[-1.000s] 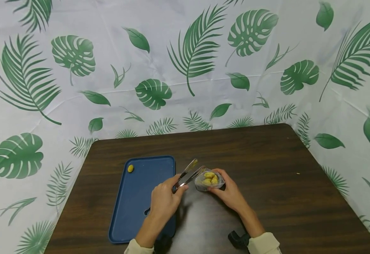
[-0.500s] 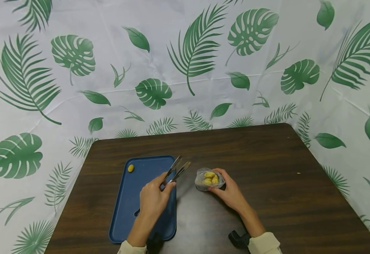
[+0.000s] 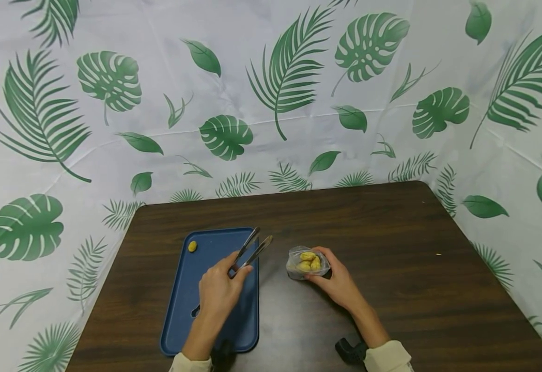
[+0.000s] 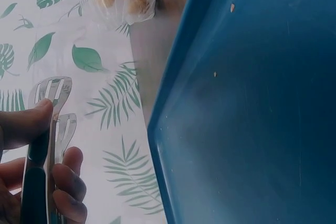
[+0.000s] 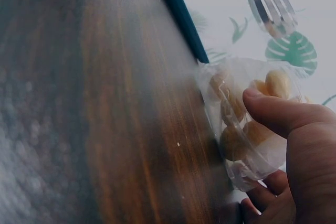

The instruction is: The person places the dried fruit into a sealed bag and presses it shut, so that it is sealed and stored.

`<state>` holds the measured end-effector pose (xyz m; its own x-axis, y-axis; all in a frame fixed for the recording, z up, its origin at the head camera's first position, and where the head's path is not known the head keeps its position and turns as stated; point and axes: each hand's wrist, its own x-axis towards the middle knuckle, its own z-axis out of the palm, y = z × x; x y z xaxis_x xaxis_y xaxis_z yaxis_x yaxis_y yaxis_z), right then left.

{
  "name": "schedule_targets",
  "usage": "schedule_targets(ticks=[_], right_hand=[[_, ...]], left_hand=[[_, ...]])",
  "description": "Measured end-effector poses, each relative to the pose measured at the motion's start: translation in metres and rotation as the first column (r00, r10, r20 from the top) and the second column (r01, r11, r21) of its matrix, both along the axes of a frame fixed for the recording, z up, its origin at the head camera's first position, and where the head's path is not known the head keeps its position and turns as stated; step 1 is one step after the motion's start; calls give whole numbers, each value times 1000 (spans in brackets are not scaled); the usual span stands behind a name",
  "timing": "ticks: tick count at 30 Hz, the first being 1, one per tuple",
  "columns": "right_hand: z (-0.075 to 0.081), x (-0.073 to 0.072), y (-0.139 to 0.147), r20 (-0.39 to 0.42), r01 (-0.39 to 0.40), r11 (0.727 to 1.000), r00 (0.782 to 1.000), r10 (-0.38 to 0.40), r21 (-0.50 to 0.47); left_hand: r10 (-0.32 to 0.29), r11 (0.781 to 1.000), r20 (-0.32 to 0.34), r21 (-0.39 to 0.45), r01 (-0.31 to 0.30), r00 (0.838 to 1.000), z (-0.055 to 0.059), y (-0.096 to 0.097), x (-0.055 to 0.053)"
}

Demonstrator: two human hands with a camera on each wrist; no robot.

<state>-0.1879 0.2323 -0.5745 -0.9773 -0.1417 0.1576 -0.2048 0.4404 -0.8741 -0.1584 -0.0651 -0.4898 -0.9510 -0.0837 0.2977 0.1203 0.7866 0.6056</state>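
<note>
My left hand (image 3: 218,292) grips metal tongs (image 4: 53,88) with slotted ends and dark handle panels, held above the blue tray. The tong tips stand apart with nothing between them, over the tray's right edge. To the right, my right hand (image 3: 340,284) holds a clear plastic bag (image 5: 247,174), its thumb on the near side and fingers beneath. Several yellow oval pieces (image 3: 307,256) lie inside the bag, which is open at the top. One like piece (image 3: 192,246) rests in the far left corner of the blue tray (image 3: 215,235).
The brown wood-grain table (image 3: 391,232) bears the tray on its left side. Small crumbs (image 4: 214,74) dot the tray. A tiny light scrap (image 3: 438,254) lies on the right of the table. Behind hangs a white leaf-print cloth (image 3: 159,103).
The left hand with the tongs has moved left, away from the bag and over the tray. The right hand and bag have stayed nearly still.
</note>
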Motion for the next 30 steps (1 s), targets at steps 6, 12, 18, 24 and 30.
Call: schedule_targets(ticks=[6, 12, 18, 24, 30], right_hand=[[-1, 0, 0, 4, -2, 1000, 1000, 2, -1], [1, 1, 0, 15, -5, 1000, 1000, 5, -6], [2, 0, -1, 19, -4, 1000, 1000, 4, -8], [3, 0, 0, 28, 1, 1000, 1000, -1, -4], [3, 0, 0, 33, 5, 1000, 999, -5, -5]], left_hand=[[16, 1000, 55, 18, -17, 998, 1, -3, -1], [34, 999, 66, 29, -36, 997, 0, -10, -2], [46, 998, 68, 30, -48, 997, 0, -16, -3], [68, 997, 69, 15, -69, 995, 1, -21, -4], [95, 995, 89, 6, -96, 991, 2, -24, -6]])
